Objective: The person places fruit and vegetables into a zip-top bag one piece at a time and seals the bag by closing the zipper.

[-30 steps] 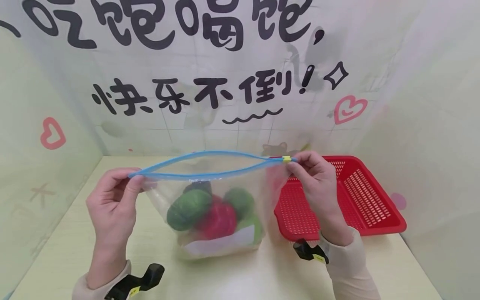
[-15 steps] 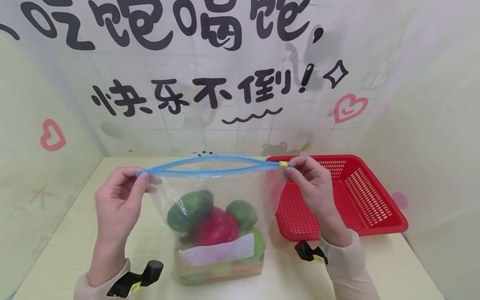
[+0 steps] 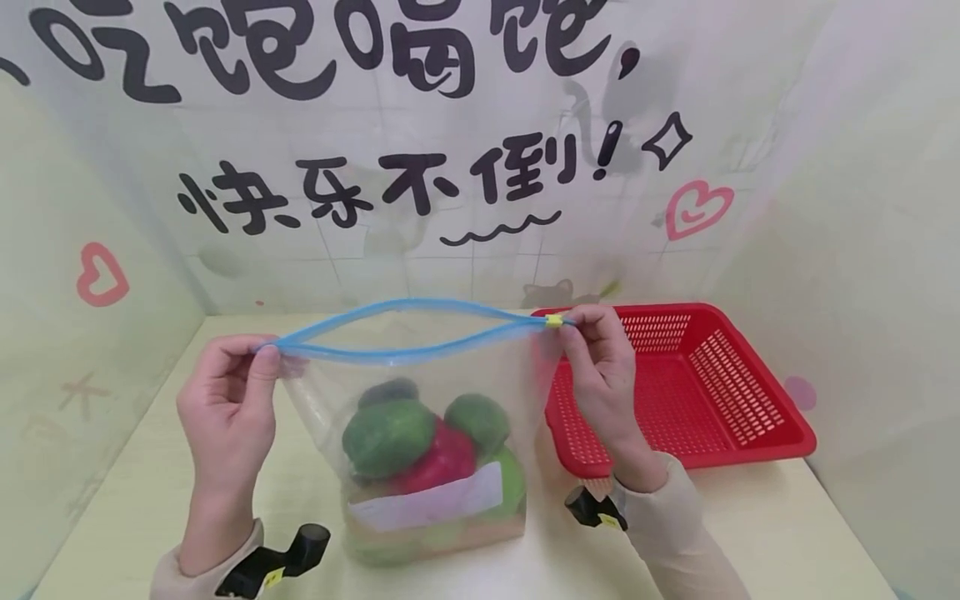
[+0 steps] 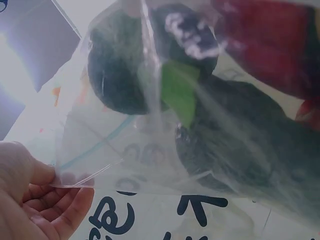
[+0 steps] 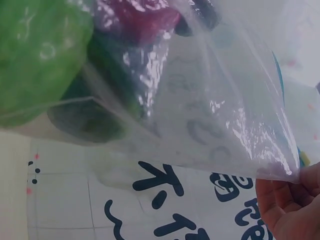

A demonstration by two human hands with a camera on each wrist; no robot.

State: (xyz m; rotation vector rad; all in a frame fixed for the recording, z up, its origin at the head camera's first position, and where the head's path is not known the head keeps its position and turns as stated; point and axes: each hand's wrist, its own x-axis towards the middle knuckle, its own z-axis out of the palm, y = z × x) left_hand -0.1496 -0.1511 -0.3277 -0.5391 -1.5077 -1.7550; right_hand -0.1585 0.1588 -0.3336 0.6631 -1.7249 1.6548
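Between both hands hangs a clear slider zip bag (image 3: pixel 315 408) with a blue zip edge, its mouth parted in the middle. The left hand (image 3: pixel 228 408) pinches the left end of that edge between thumb and fingers. At the other end, the right hand (image 3: pixel 603 367) pinches the corner just beside the yellow slider (image 3: pixel 553 320). Inside lie dark green rounded produce (image 3: pixel 390 437), a red piece (image 3: pixel 442 458) and a light green one (image 3: pixel 512 483), partly behind a whitish label strip (image 3: pixel 427 500). Both wrist views show the thumb and fingers on the film's corners.
A red perforated basket (image 3: pixel 772 400) stands on the pale table (image 3: pixel 127 508) at the right, partly behind the right hand and the bag. A printed sheet (image 3: pixel 480 275) with black lettering forms the back wall. Pale sheets also close off both sides.
The bag's lower part has come down toward the front of the table. The right hand has shifted left with its corner. The mouth narrowed, then widened again; both hands kept their pinch.
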